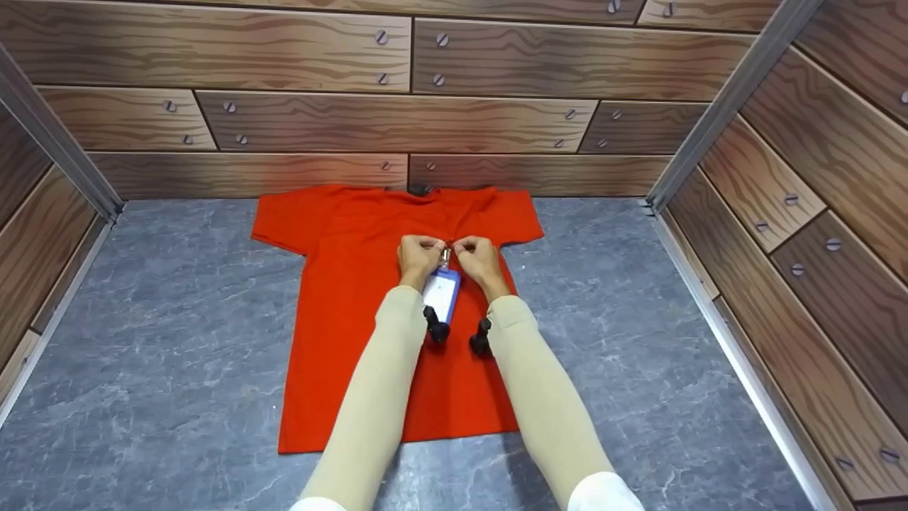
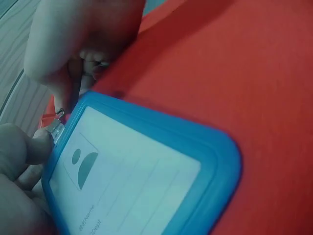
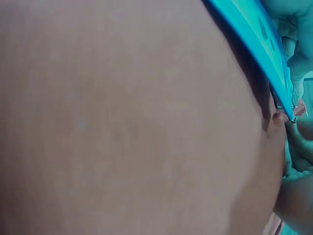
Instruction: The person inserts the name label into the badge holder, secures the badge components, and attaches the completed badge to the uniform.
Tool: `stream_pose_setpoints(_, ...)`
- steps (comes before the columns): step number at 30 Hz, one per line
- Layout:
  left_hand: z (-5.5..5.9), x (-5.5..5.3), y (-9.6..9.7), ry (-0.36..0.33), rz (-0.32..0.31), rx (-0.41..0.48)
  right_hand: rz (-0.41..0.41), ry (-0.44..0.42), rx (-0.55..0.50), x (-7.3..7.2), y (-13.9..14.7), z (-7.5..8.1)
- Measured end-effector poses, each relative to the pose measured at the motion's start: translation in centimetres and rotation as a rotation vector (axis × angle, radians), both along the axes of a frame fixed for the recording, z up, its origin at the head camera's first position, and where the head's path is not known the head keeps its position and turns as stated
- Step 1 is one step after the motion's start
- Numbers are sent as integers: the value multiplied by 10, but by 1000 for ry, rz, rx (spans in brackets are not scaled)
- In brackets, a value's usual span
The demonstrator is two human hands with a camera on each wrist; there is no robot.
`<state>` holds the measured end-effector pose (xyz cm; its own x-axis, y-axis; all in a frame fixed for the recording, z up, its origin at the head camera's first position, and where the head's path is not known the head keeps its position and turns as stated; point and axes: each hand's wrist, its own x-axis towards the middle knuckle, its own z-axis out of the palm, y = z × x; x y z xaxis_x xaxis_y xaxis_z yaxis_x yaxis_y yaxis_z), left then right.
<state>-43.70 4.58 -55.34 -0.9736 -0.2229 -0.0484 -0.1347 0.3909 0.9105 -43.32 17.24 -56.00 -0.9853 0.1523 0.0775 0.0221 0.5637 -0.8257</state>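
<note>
A red T-shirt (image 1: 347,284) is spread on the grey floor, sleeves toward the back wall. Over its chest lies an ID badge (image 1: 441,291) in a blue frame, its white card printed with a portrait icon and lines. My left hand (image 1: 417,257) pinches the badge's metal clip (image 2: 55,126) between thumb and fingers. Close beside it, my right hand (image 1: 480,260) pinches a bit of the shirt's fabric right at the clip. In the right wrist view the badge (image 3: 259,44) shows edge-on, and red cloth fills most of the picture.
Wood-plank panels form the back wall (image 1: 397,121) and the right wall (image 1: 816,234), with metal strips along the corners. A small dark object (image 1: 420,190) shows at the shirt's collar. Grey floor (image 1: 177,341) extends around the shirt.
</note>
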Motion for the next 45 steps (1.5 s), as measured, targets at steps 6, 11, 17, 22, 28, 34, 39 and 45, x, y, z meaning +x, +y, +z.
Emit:
stream_pose_setpoints(6,-1,1,-2,28,-31,59,54,24,-26,1,2,1)
stream_pose_setpoints(11,-6,0,-5,84,-133,117,56,35,-28,0,3,0)
stream_pose_setpoints(17,-10,0,-7,124,-182,75,36,23,-8,-2,3,-1)
stream_pose_setpoints(22,-11,-1,-6,136,-160,77,30,7,8,-3,3,1)
stream_pose_setpoints(28,-12,0,-5,164,-123,23,3,30,6,-4,1,3)
stream_pose_setpoints(34,-13,0,-4,223,-93,31,-2,-6,8,-5,0,6)
stream_pose_setpoints(39,-12,0,-4,235,-86,29,5,-20,-1,-4,1,8)
stream_pose_setpoints(45,-12,2,-5,193,-94,31,41,-33,-36,-3,5,5)
